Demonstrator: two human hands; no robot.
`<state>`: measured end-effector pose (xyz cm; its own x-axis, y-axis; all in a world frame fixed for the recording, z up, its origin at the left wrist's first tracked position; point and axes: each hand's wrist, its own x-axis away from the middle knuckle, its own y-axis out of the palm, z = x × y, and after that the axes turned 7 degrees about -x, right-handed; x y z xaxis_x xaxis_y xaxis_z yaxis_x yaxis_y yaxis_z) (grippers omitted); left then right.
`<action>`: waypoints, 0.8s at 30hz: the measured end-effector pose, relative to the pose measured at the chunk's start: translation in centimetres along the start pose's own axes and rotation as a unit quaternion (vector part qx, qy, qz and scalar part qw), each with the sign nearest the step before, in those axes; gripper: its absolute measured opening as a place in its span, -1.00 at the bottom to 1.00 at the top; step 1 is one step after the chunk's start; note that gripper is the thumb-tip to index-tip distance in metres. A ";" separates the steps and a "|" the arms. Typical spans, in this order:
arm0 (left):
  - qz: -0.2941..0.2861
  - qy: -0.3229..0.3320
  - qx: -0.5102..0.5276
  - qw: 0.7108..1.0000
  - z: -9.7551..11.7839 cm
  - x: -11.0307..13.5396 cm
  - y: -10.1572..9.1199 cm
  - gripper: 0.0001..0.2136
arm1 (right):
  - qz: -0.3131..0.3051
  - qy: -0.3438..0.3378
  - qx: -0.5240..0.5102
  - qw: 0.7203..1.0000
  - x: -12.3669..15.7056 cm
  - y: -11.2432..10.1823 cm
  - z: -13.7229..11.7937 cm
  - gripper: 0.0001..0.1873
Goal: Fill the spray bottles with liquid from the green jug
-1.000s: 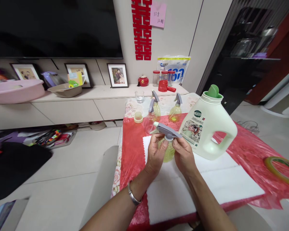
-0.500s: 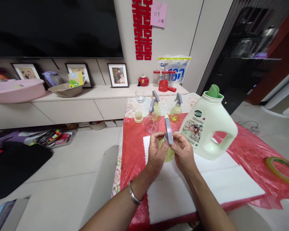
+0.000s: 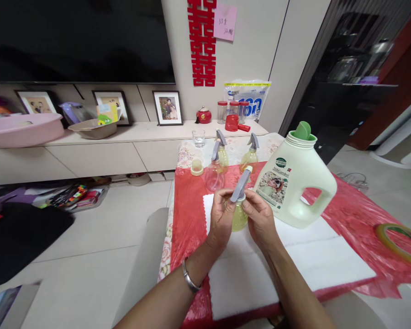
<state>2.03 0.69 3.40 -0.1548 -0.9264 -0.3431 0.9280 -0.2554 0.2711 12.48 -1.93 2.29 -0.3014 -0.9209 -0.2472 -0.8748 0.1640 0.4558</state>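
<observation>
Swung spray head (image 3: 240, 187) round since half a second ago, bringing nozzle (image 3: 248, 169) from about twelve o'clock to one. Pinching neck of yellow bottle (image 3: 239, 221) between thumbs and curled fingers of left hand (image 3: 221, 219) and right hand (image 3: 262, 219). Unable to tell exactly where each fingertip presses; hiding bottle's sides behind both hands, losing forearms (image 3: 167, 292) past the lower edge. Holding bottle roughly upright at three o'clock from left hand, nine from right, with pale jug (image 3: 304, 176) at two.
</observation>
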 end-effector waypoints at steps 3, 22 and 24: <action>-0.009 0.001 -0.012 1.000 -0.4 0.0 -0.2 -0.70 | 0.010 0.003 -0.005 1.000 0.1 0.1 0.1 -0.58; -0.033 -0.023 0.006 0.999 -0.1 0.0 -0.1 -0.73 | -0.003 -0.005 0.006 1.000 0.0 0.1 0.1 -0.60; -0.031 -0.019 0.003 0.999 -0.1 0.0 -0.1 -0.72 | 0.004 -0.002 -0.001 1.000 -0.1 0.3 0.2 -0.55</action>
<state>1.94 0.72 3.28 -0.2245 -0.9184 -0.3259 0.9144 -0.3142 0.2554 12.20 -1.77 2.24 -0.3101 -0.9183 -0.2463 -0.8715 0.1710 0.4596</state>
